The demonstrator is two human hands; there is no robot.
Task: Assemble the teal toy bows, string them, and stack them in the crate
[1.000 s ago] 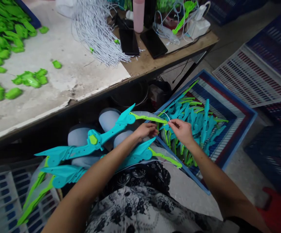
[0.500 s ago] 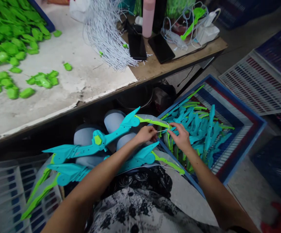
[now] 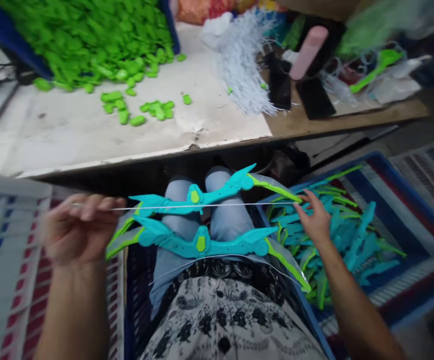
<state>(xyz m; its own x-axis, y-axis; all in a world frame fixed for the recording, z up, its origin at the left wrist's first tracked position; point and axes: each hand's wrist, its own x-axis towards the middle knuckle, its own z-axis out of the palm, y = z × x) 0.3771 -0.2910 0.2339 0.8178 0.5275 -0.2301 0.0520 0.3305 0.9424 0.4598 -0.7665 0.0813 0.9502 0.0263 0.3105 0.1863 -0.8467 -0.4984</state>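
Note:
Two turquoise toy bows with lime-green limbs lie across my lap, the upper bow (image 3: 220, 196) on my thighs and the lower bow (image 3: 232, 248) nearer my waist. A white string (image 3: 217, 205) runs taut along the upper bow. My left hand (image 3: 85, 227), blurred, is closed around the string's left part, out beyond the bow's left limb. At the other end, my right hand (image 3: 316, 217) pinches the tip of the upper bow's right limb, where the string meets it. The lower bow has its own thin string (image 3: 224, 256), lying slack along my waist.
A blue-rimmed crate (image 3: 408, 187) of similar bows stands at my right. On the worktable (image 3: 70, 135) are lime-green parts (image 3: 100, 45), a bundle of white strings (image 3: 243, 60), a pink bottle (image 3: 309, 52) and dark phones (image 3: 315, 98). A slatted crate (image 3: 10, 260) stands left.
My left hand has moved far left from beside the right limb tip, drawing the string out along the upper bow. My right hand stays at the tip. The view has turned left.

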